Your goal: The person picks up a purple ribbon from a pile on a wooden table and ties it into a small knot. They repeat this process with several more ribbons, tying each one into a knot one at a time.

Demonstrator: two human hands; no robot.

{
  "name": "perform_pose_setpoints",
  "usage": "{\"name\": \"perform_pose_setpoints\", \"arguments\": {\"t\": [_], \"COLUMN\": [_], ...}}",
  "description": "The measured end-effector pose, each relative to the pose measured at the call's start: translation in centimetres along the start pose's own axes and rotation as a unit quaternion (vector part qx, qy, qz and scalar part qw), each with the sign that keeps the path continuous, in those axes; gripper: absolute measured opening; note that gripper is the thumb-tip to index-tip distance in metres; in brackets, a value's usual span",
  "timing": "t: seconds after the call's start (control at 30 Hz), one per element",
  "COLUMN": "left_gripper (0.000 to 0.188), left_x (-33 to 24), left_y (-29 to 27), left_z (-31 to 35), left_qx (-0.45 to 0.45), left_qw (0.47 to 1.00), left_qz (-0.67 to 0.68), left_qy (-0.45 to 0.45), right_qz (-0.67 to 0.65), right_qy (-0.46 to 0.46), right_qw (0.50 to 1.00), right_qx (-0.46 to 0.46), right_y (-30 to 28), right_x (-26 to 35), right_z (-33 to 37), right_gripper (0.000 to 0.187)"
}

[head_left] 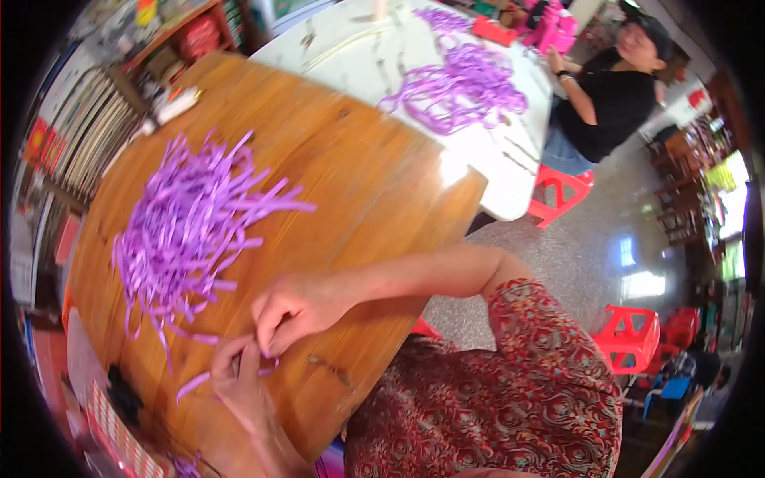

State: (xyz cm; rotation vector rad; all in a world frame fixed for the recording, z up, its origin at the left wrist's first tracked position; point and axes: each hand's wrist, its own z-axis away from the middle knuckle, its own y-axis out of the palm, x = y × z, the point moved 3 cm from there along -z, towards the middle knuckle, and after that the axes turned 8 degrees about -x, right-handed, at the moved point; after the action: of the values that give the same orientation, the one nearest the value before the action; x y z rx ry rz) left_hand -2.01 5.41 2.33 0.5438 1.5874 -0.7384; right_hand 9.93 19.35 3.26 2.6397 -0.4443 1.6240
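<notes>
Over the near part of the wooden table, my left hand (239, 376) and my right hand (304, 309) meet at their fingertips. Both are closed in a pinch on a thin purple ribbon (193, 385). One piece of it sticks out to the left of my left hand, and a short bit shows just below my right fingertips. The exact grip point is hidden by the fingers. Beyond my hands, to the left, lies a loose heap of cut purple ribbons (187, 227), with a strand trailing toward my left hand.
The wooden table (343, 191) adjoins a white table (351, 48) bearing another purple ribbon pile (466, 84) and a red box (494, 32). A person in black (613, 95) sits there on a red stool (558, 191). Shelves (80, 119) line the left; another red stool (628, 338) stands at right.
</notes>
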Motion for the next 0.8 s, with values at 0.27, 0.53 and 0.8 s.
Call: {"name": "perform_pose_setpoints", "arguments": {"t": [0.27,0.53,0.8], "left_gripper": [0.013,0.010,0.014], "left_x": [0.4,1.1,2.1], "left_y": [1.3,1.7,1.0], "left_z": [1.1,1.0,0.9], "left_qx": [-0.020,-0.064,-0.046], "left_qw": [0.972,0.979,0.975], "left_qz": [0.221,0.190,0.216], "left_qy": [-0.075,-0.044,-0.037], "right_qz": [-0.289,0.003,0.120], "right_qy": [0.197,-0.022,-0.054], "right_qw": [0.931,0.985,0.973], "right_qx": [-0.105,-0.170,-0.190], "right_y": [2.3,1.1,1.5], "right_x": [-1.4,-1.2,-1.4], "right_z": [0.2,0.1,-0.1], "right_gripper": [0.017,0.021,0.020]}}
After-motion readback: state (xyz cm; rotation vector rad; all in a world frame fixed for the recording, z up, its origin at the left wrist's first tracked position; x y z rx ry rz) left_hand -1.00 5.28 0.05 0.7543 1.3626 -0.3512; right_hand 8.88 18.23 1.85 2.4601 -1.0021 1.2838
